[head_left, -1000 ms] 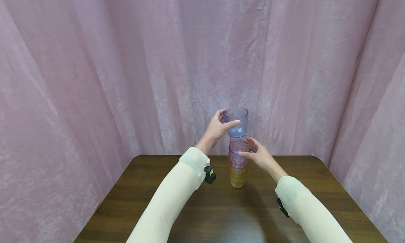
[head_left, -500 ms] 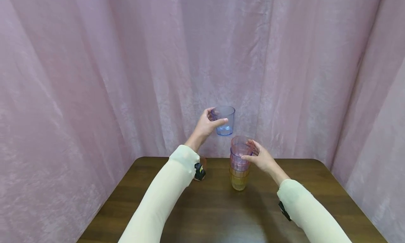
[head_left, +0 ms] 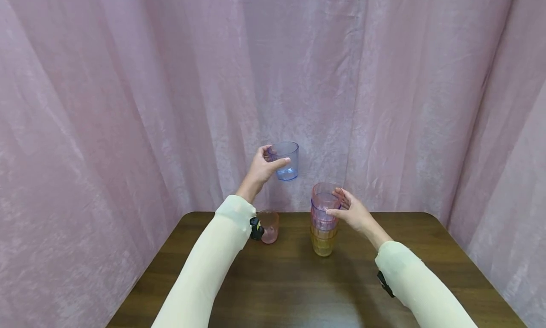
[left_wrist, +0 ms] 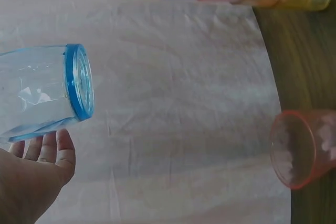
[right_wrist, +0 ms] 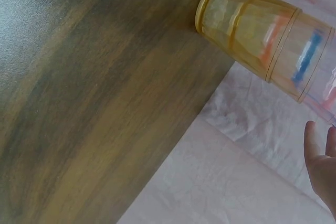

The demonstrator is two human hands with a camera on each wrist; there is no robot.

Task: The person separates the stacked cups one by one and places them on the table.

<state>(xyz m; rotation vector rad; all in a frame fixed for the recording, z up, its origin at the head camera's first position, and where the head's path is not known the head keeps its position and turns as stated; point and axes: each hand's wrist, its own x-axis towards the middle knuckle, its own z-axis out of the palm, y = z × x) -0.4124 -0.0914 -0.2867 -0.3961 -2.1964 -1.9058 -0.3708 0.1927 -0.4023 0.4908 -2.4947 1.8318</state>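
Thumb and fingers of my left hand (head_left: 258,172) grip a clear blue tumbler (head_left: 288,173), upright in the air left of the stack. The left wrist view shows the tumbler's blue base (left_wrist: 79,82) with fingers along its side. My right hand (head_left: 357,219) holds a stack of nested tumblers (head_left: 323,233) near its top, thumb in front and fingers behind. Yellow is lowest, with orange, bluish and pink tumblers above; the stack stands on the table. In the right wrist view, the right hand (right_wrist: 321,169) shows only partly beside the stack (right_wrist: 252,35).
A pink tumbler (head_left: 270,231) stands on the wooden table (head_left: 281,280) beneath the left forearm, partly hidden by the black wrist camera (head_left: 256,228). Pink curtains (head_left: 213,81) hang just behind the table's far edge.
My left hand has lifted the blue tumbler off the stack and carried it leftward. The pink tumbler on the table has come into view. My right hand stays at the stack.
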